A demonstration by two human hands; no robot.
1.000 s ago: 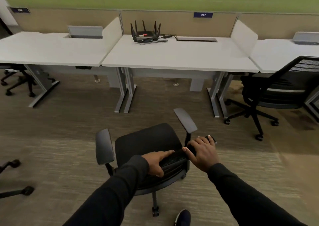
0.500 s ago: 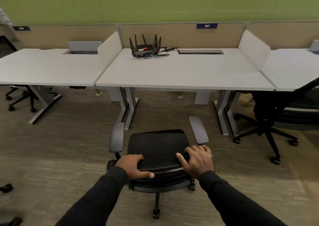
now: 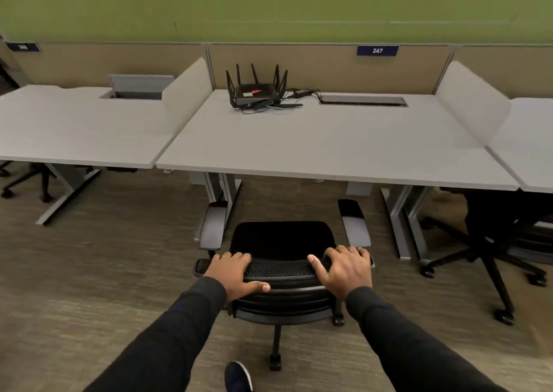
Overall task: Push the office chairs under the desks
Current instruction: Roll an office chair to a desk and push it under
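A black office chair (image 3: 281, 239) with grey armrests stands right in front of me, facing the middle white desk (image 3: 329, 149). Its armrest tips reach close to the desk's front edge. My left hand (image 3: 235, 273) grips the left end of the chair's mesh backrest top. On the right end of that same backrest rests my right hand (image 3: 347, 267), fingers wrapped over the edge. The chair's seat is still out in front of the desk, not beneath it.
A black router (image 3: 256, 91) with cables sits at the back of the middle desk. Another black chair (image 3: 496, 242) stands partly under the right desk. A further chair base (image 3: 27, 182) shows under the left desk (image 3: 74, 131). Grey desk legs (image 3: 223, 191) flank the gap.
The chair has swung round to face the middle desk squarely and rolled closer to it. My left hand shifted to the backrest's left end. I have stepped forward.
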